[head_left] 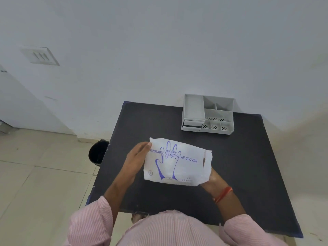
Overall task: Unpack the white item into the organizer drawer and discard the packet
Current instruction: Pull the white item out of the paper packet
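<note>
Head view: left hand (137,158) and right hand (213,180) hold the packet (177,163) by its ends above the table (248,166); right fingers apparently hidden underneath; organizer (208,114) well apart.

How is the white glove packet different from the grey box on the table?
The packet is soft, white, and has purple writing; the organizer is hard, grey and plain. The left hand and right hand hold the packet up; the organizer sits on the table.
</note>
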